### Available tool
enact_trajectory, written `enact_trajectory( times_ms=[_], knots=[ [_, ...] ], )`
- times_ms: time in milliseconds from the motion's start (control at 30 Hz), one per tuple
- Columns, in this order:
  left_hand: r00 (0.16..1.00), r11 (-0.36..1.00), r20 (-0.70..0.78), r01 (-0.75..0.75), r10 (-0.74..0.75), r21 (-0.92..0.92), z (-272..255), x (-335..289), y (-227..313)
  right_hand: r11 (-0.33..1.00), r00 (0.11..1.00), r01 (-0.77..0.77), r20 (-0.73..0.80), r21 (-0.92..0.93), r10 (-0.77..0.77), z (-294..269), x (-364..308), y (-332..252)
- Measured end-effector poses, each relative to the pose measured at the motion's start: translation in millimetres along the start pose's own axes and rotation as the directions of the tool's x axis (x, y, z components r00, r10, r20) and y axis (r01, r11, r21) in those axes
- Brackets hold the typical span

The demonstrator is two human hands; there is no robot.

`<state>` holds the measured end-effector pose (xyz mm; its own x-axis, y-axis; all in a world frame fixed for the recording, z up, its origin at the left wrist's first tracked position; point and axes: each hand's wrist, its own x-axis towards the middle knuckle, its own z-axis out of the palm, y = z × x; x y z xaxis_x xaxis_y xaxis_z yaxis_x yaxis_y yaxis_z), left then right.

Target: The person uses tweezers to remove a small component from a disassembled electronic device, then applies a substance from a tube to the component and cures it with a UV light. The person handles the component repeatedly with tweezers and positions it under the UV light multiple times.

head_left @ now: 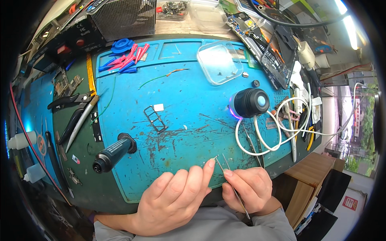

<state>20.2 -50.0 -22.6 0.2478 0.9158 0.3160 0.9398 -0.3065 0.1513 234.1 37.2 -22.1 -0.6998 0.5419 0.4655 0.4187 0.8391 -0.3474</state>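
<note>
My left hand (175, 197) is at the front edge of the blue mat, index finger extended, other fingers curled in. At that fingertip is a tiny bright speck, too small to name. My right hand (250, 188) pinches a pair of metal tweezers (240, 199), its two thin prongs apart and one reaching the left index fingertip. Beyond the hands on the mat lies a small dark metal frame (155, 119) beside a white square (159, 107). A black cylindrical tool (114, 154) rests to the left. To the right a round black lamp (251, 102) glows purple underneath.
A white cable (277, 140) loops at right over another pair of tweezers (251, 140). Pliers (72, 99) and a knife (82, 120) lie at left. Behind are a clear plastic box (219, 62), pink and blue cones (128, 60) and an opened electronic device (265, 52).
</note>
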Motion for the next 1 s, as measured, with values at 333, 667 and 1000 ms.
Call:
enact_trajectory(
  times_ms=[333,667,1000],
  knots=[
    [1.000,1.000,0.018,-0.002,0.002,-0.001,-1.0,-0.1,-0.2,1.000,1.000,0.007,0.002,0.003,-0.007,-0.2,0.1,0.4],
    [1.000,1.000,0.022,-0.002,0.002,0.000,-1.5,-0.1,-0.1,1.000,1.000,0.004,-0.008,0.013,-0.003,0.6,-0.2,0.6],
    [1.000,1.000,0.021,-0.002,0.002,-0.004,-1.6,0.2,0.2,1.000,1.000,0.006,-0.025,0.015,-0.006,1.5,0.0,0.9]
  ],
)
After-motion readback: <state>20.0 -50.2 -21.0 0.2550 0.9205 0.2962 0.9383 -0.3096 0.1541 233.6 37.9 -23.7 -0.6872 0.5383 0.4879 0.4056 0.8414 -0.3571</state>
